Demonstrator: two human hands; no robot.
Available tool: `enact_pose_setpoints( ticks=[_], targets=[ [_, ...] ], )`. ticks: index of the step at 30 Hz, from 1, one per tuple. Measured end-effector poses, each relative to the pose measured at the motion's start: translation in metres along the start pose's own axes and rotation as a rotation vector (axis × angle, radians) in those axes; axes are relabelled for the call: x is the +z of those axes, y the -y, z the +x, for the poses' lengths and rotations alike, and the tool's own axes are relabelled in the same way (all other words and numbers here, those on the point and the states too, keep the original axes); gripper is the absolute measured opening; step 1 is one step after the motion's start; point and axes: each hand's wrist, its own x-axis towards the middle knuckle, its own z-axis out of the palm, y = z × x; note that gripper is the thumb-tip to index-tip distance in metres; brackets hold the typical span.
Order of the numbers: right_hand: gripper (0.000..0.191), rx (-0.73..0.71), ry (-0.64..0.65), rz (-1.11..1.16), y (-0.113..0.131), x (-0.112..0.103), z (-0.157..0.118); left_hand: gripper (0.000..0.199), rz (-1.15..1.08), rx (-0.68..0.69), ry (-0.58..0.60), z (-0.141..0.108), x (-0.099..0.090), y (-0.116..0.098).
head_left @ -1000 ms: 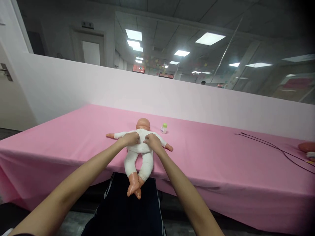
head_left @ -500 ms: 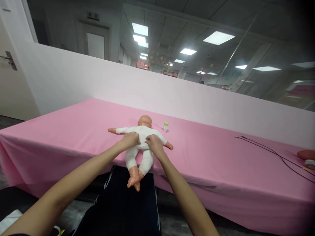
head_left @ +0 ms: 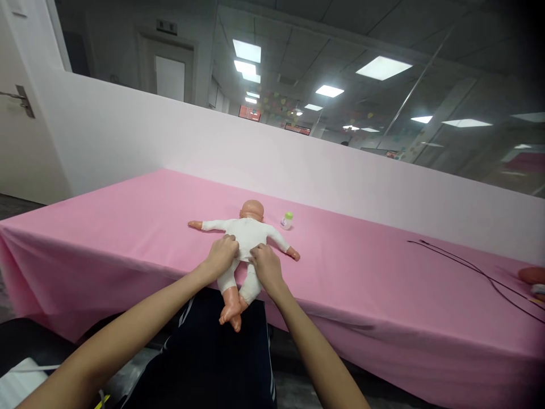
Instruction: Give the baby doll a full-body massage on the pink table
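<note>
A baby doll [head_left: 246, 232] with a white cloth body lies on the pink cloth, its arms spread and only the back of its bald head showing. Its crossed feet hang over the near edge, above my legs. My left hand [head_left: 223, 253] is closed against the left side of the doll's lower back. On the other side, my right hand [head_left: 265, 263] is closed the same way, its curled fingers pressed to the white fabric. Both sets of fingertips are partly hidden, and they seem to pinch the doll's cloth. A small bottle with a green cap [head_left: 286, 221] stands beyond the doll's right-hand arm.
The pink tablecloth [head_left: 361, 272] covers a long table against a white half wall [head_left: 298, 165] with glass above. Black cables [head_left: 464, 264] and a brownish-orange object [head_left: 531, 275] lie at the right. A door [head_left: 25, 136] is at the far left.
Both hands have moved down the doll's back toward its hips, staying closed. The doll and the bottle keep their places on the cloth; the view has shifted slightly.
</note>
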Motion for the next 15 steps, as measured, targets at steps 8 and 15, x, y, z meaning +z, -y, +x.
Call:
enact_pose_setpoints(
  ticks=[8,15],
  targets=[
    [0.019,0.089,-0.107,0.514,-0.036,0.012,0.011,0.032,0.334,0.020,0.082,0.023,-0.016,-0.010],
    [0.054,0.375,0.064,1.260,-0.078,0.032,0.037,0.086,-0.032,-0.085,-0.204,0.105,-0.004,0.002]
  ],
)
